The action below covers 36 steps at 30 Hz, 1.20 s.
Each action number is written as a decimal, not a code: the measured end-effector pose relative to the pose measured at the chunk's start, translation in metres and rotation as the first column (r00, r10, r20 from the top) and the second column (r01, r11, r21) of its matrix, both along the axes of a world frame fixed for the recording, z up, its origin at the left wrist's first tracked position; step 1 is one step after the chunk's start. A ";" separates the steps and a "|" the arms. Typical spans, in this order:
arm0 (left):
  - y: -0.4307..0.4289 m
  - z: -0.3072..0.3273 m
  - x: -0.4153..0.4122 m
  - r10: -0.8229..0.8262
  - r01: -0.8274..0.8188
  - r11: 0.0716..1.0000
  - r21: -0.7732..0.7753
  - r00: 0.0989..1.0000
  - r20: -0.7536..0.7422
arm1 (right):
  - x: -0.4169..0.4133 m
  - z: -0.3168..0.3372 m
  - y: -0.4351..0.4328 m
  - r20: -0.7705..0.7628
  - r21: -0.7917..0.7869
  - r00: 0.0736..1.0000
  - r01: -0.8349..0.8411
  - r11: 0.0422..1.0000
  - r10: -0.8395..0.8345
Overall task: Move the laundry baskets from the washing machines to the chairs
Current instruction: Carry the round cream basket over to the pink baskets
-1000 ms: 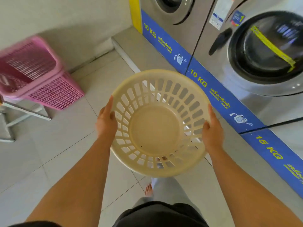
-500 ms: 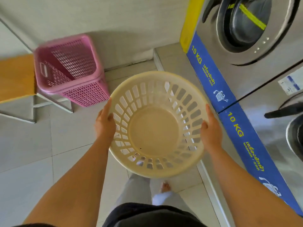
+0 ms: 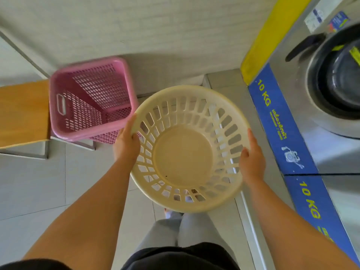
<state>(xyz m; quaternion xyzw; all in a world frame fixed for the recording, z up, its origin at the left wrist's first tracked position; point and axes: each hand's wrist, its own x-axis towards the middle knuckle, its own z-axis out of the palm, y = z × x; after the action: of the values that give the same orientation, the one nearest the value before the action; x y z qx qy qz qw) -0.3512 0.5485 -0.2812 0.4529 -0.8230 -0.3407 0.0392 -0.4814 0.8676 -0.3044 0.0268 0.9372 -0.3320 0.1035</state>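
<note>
I hold a round cream laundry basket [image 3: 183,154] in front of my waist, empty, its open side facing me. My left hand [image 3: 126,142] grips its left rim and my right hand [image 3: 252,158] grips its right rim. A square pink laundry basket [image 3: 87,98] sits on the right end of a wooden-topped seat [image 3: 23,112] at the left, close to the cream basket's left rim. Washing machines [image 3: 327,90] with a blue "10 KG" band stand along the right.
A pale wall [image 3: 136,26] runs behind the seat and the pink basket. The machines stand on a raised grey plinth [image 3: 222,82] with a low step edge. Tiled floor [image 3: 33,188] spreads at the left; my legs show below.
The view has swung left: the machines slid to the right edge, and the pink basket and seat came closer to the middle. Both hands keep the same hold on the cream basket.
</note>
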 end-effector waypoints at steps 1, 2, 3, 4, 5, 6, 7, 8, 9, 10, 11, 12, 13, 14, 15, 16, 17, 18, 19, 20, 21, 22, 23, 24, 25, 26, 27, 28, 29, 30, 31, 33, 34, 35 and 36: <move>-0.008 -0.003 -0.012 0.002 -0.002 1.000 -0.005 1.000 0.006 | -0.014 -0.002 -0.009 0.006 0.004 1.000 -0.004 1.000 0.004; -0.015 -0.007 -0.024 0.007 -0.007 1.000 -0.010 1.000 0.014 | -0.029 -0.003 -0.017 0.008 0.009 1.000 -0.009 1.000 0.009; -0.021 -0.009 -0.037 0.018 -0.018 1.000 -0.010 1.000 0.025 | -0.043 -0.006 -0.026 0.010 0.011 1.000 -0.013 1.000 0.013; -0.027 -0.011 -0.050 0.036 -0.035 0.999 -0.005 0.999 0.032 | -0.058 -0.009 -0.035 0.011 0.010 1.000 -0.017 1.000 0.017; -0.033 -0.013 -0.063 0.055 -0.055 0.998 0.000 0.998 0.033 | -0.073 -0.012 -0.045 0.015 0.008 1.000 -0.019 1.000 0.019; -0.040 -0.016 -0.075 0.076 -0.076 0.997 0.003 0.997 0.033 | -0.089 -0.016 -0.055 0.021 0.007 0.999 -0.024 1.000 0.024; -0.046 -0.020 -0.087 0.098 -0.098 0.995 0.007 0.995 0.029 | -0.104 -0.021 -0.064 0.028 0.005 0.999 -0.032 0.999 0.032; -0.052 -0.025 -0.098 0.111 -0.111 0.994 0.007 0.994 0.024 | -0.119 -0.025 -0.073 0.032 -0.001 0.999 -0.037 0.999 0.037; -0.058 -0.030 -0.111 0.116 -0.116 0.993 0.004 0.993 0.020 | -0.133 -0.029 -0.081 0.035 -0.004 0.999 -0.033 0.999 0.033; -0.064 -0.037 -0.124 0.127 -0.127 0.992 -0.003 0.992 0.020 | -0.147 -0.034 -0.090 0.034 -0.001 0.999 -0.029 1.000 0.029; -0.071 -0.043 -0.135 0.143 -0.143 0.990 -0.012 0.989 0.027 | -0.160 -0.038 -0.098 0.036 0.008 0.999 -0.034 0.999 0.034; -0.076 -0.050 -0.146 0.160 -0.160 0.987 -0.016 0.986 0.037 | -0.172 -0.042 -0.105 0.039 0.016 0.998 -0.043 0.999 0.042; -0.081 -0.056 -0.156 0.173 -0.173 0.985 -0.014 0.984 0.049 | -0.185 -0.047 -0.113 0.044 0.018 0.998 -0.048 0.999 0.047; -0.086 -0.061 -0.166 0.182 -0.182 0.983 -0.008 0.982 0.058 | -0.197 -0.051 -0.120 0.050 0.019 0.998 -0.049 0.999 0.048; -0.093 -0.068 -0.175 0.184 -0.185 0.983 0.001 0.981 0.066 | -0.208 -0.057 -0.127 0.057 0.024 0.997 -0.048 0.999 0.047; -0.100 -0.075 -0.183 0.178 -0.179 0.984 0.009 0.981 0.074 | -0.218 -0.063 -0.135 0.064 0.029 0.997 -0.051 0.998 0.049; -0.107 -0.083 -0.190 0.163 -0.165 0.986 0.014 0.983 0.084 | -0.227 -0.070 -0.142 0.068 0.033 0.996 -0.056 0.998 0.053; -0.115 -0.092 -0.197 0.141 -0.143 0.990 0.015 0.985 0.101 | -0.235 -0.077 -0.149 0.070 0.037 0.996 -0.061 0.997 0.058; -0.122 -0.102 -0.203 0.123 -0.126 0.992 0.018 0.986 0.114 | -0.243 -0.085 -0.156 0.071 0.041 0.996 -0.064 0.997 0.061; -0.128 -0.111 -0.209 0.113 -0.117 0.993 0.025 0.986 0.119 | -0.250 -0.094 -0.163 0.072 0.047 0.995 -0.066 0.997 0.062; -0.135 -0.120 -0.216 0.104 -0.109 0.994 0.032 0.987 0.121 | -0.256 -0.103 -0.169 0.074 0.056 0.995 -0.064 0.996 0.060; -0.141 -0.130 -0.223 0.094 -0.099 0.994 0.034 0.988 0.125 | -0.263 -0.113 -0.175 0.078 0.065 0.995 -0.061 0.996 0.056; -0.148 -0.139 -0.229 0.087 -0.092 0.995 0.033 0.987 0.135 | -0.268 -0.122 -0.180 0.081 0.071 0.995 -0.063 0.995 0.057; -0.154 -0.149 -0.236 0.084 -0.090 0.995 0.033 0.986 0.147 | -0.274 -0.132 -0.186 0.084 0.076 0.995 -0.067 0.995 0.060; -0.160 -0.159 -0.241 0.085 -0.092 0.995 0.037 0.984 0.159 | -0.279 -0.143 -0.192 0.087 0.078 0.994 -0.072 0.994 0.065; -0.165 -0.169 -0.247 0.084 -0.092 0.995 0.039 0.982 0.171 | -0.284 -0.153 -0.198 0.088 0.078 0.994 -0.079 0.994 0.072; -0.170 -0.180 -0.252 0.083 -0.092 0.995 0.038 0.980 0.180 | -0.289 -0.164 -0.205 0.086 0.077 0.993 -0.086 0.993 0.079; -0.175 -0.191 -0.258 0.083 -0.091 0.995 0.032 0.978 0.192 | -0.293 -0.175 -0.212 0.087 0.078 0.993 -0.090 0.993 0.083; -0.180 -0.200 -0.262 0.081 -0.088 0.996 0.024 0.975 0.208 | -0.298 -0.187 -0.218 0.090 0.080 0.993 -0.085 0.993 0.078; -0.184 -0.211 -0.267 0.080 -0.085 0.996 0.012 0.969 0.232 | -0.302 -0.199 -0.225 0.095 0.086 0.993 -0.077 0.993 0.069; -0.186 -0.223 -0.272 0.086 -0.089 0.996 -0.002 0.963 0.256 | -0.306 -0.211 -0.231 0.097 0.093 0.993 -0.074 0.993 0.065; -0.190 -0.247 -0.281 0.120 -0.121 0.993 -0.012 0.953 0.279 | -0.314 -0.235 -0.240 0.094 0.108 0.993 -0.077 0.991 0.067; -0.193 -0.260 -0.286 0.147 -0.153 0.988 0.001 0.949 0.279 | -0.318 -0.248 -0.244 0.092 0.116 0.994 -0.075 0.990 0.064; -0.195 -0.273 -0.290 0.180 -0.195 0.981 0.026 0.944 0.277 | -0.322 -0.260 -0.247 0.090 0.125 0.994 -0.071 0.990 0.060; -0.198 -0.285 -0.295 0.210 -0.232 0.971 0.052 0.940 0.269 | -0.326 -0.271 -0.250 0.088 0.131 0.994 -0.070 0.989 0.058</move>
<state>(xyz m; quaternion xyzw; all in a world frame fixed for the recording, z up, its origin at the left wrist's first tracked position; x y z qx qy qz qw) -0.6457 0.3509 -0.5666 0.5845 -0.7501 -0.3052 -0.0507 -0.8071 0.6177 -0.5757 0.0174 0.9526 -0.2633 0.1513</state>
